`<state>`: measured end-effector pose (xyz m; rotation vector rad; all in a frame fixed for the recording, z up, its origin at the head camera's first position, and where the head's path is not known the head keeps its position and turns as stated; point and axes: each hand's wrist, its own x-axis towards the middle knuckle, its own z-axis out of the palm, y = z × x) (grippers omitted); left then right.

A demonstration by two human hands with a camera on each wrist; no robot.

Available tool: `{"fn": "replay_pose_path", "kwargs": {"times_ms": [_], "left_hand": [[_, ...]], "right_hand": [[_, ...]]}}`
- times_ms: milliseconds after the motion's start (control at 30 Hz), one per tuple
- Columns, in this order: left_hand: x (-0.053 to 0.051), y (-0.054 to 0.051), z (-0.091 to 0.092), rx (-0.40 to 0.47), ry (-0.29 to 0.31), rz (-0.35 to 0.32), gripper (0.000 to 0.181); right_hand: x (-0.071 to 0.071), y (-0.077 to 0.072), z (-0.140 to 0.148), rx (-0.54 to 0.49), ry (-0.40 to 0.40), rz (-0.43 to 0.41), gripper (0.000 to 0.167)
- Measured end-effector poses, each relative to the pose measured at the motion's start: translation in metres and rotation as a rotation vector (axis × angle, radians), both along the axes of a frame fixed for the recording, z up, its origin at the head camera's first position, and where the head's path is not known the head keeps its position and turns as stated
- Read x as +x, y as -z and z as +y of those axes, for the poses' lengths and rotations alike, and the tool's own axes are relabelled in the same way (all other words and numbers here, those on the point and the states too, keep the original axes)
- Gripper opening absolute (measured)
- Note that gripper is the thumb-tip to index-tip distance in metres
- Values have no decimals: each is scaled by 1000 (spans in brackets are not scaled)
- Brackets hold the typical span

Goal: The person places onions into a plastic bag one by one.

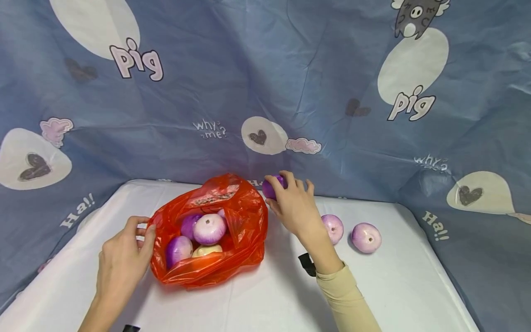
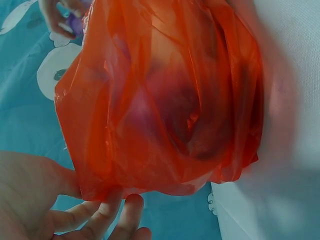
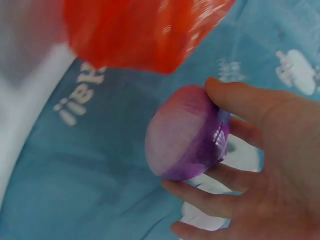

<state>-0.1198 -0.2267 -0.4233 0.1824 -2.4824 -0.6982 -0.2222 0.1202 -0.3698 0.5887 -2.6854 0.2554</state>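
Observation:
A red plastic bag [image 1: 249, 258] stands with its mouth spread on the table, with several purple-and-white onions [image 1: 209, 229] and a pale yellowish round item [image 1: 207, 250] inside. My left hand [image 1: 124, 258] pinches the bag's left rim between thumb and fingers; the left wrist view shows the hand [image 2: 95, 210] at the edge of the red film. Just right of the bag and above the table, my right hand [image 1: 296, 207] grips a purple onion [image 1: 271, 186]. In the right wrist view, thumb and fingers hold that onion [image 3: 185, 135] below a part of the bag [image 3: 135, 35].
Two more onions, one partly behind the right forearm [image 1: 333, 228] and another farther right [image 1: 366, 238], lie on the white-covered table [image 1: 398, 286]. A blue printed cloth [image 1: 207, 92] hangs behind the table and along its sides.

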Motion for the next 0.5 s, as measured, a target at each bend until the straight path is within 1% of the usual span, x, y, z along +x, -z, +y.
{"fn": "replay_pose_path", "kwargs": {"times_ms": [167,367,500], "left_hand": [[0,0,0,11,7,12,23],[1,-1,0,20,5,11,23],[1,-1,0,23,5,16,23]], "right_hand": [[12,-8,-19,11,-57,70,56],[23,-14,-43,40,-127,108,56],[30,-14,-60,45,-178,133,58]]}}
